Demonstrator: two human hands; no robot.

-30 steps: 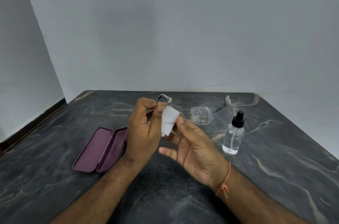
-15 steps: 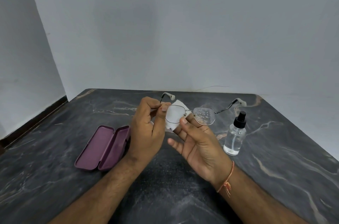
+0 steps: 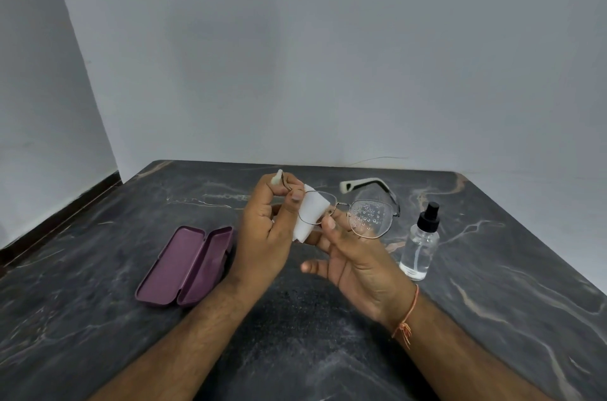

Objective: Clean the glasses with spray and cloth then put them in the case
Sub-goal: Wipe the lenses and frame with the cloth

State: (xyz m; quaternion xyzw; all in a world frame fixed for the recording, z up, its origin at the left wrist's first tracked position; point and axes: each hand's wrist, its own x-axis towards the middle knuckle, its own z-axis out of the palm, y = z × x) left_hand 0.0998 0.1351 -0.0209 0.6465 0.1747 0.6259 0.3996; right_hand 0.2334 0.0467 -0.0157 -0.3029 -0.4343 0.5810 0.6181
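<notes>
Glasses point(image 3: 354, 213) held above the table point(image 3: 492, 318): case point(image 3: 185, 266) lies to their left, spray bottle point(image 3: 420, 244) to their right, cloth point(image 3: 310, 215) apparently behind their left lens.

Reaching in from the lower edge, both bare forearms converging toward the middle. Left hand point(image 3: 262, 236) showing its back, fingers curling inward, thumb and forefinger pinching the glasses point(image 3: 348, 211) at the left temple hinge, the temple tip poking up past the knuckles. Right hand point(image 3: 358, 262) turning palm-up and slightly inward, thumb pressing the white cloth point(image 3: 312, 213) against the left lens from the near side, fingers lying behind the cloth, little finger sticking out loosely toward the left. Right wrist wearing an orange thread point(image 3: 409, 318), knotted ends hanging down. Both hands hovering above the table point(image 3: 98, 269), not resting on it
</notes>
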